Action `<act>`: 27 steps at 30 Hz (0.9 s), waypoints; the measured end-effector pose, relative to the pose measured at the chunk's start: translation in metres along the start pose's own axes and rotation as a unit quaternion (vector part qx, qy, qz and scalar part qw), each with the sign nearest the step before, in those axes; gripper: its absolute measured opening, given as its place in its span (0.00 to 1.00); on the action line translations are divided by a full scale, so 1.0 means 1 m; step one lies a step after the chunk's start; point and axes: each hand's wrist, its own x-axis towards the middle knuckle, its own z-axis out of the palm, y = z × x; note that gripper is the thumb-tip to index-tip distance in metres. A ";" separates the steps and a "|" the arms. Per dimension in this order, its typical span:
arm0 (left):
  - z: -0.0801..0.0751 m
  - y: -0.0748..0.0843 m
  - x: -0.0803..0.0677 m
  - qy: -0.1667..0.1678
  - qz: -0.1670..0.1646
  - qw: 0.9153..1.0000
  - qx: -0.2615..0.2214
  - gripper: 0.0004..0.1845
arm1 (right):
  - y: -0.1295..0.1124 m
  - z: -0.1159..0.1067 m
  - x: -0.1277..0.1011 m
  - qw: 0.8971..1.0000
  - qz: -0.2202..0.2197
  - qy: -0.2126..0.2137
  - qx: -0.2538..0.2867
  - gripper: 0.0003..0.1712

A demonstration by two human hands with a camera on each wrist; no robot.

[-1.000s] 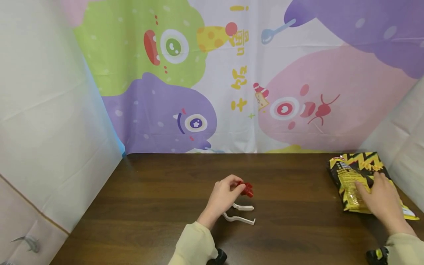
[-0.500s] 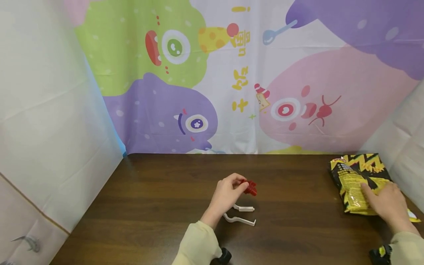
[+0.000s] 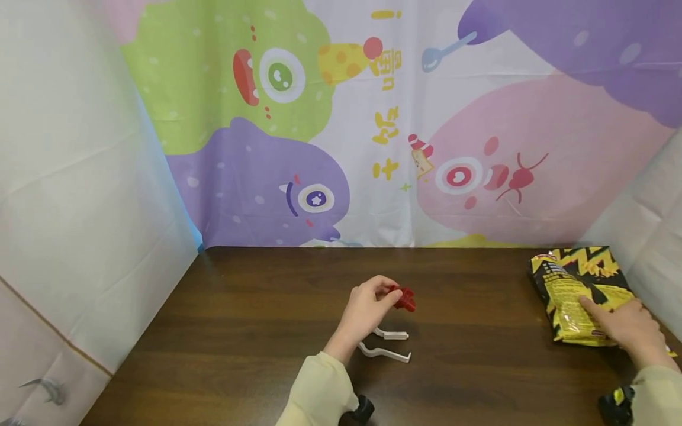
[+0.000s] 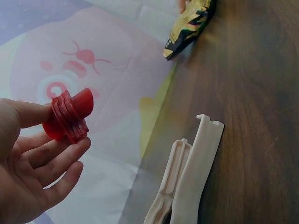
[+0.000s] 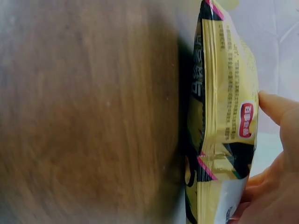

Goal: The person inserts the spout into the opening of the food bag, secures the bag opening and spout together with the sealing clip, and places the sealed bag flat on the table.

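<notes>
My left hand [image 3: 366, 312] pinches a small red threaded plastic spout [image 4: 70, 114] between thumb and fingers, raised over the table. The spout has ribbed rings and a slanted end. Below this hand lies a white plastic bag clip [image 4: 198, 163], its two long arms spread slightly apart; the hand and wrist cover its joined end in the head view. On the right, a yellow and black snack bag [image 3: 572, 302] lies flat. My right hand [image 3: 634, 328] rests on its near right part, thumb extended along the upper face, other fingers at the right edge.
The dark wooden table [image 3: 256, 331] ends at a cartoon-printed curtain [image 3: 367, 195] at the back. White cloth walls [image 3: 80, 177] stand on both sides. The snack bag sits close to the right wall.
My right hand has slid over the bag toward its near right corner, while the bag has barely moved. My left hand has shifted slightly right and up with the red spout.
</notes>
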 end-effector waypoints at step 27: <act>0.012 0.001 0.003 0.009 -0.010 1.000 -0.027 0.10 | 0.015 0.001 0.015 0.995 0.046 -0.002 0.086 0.65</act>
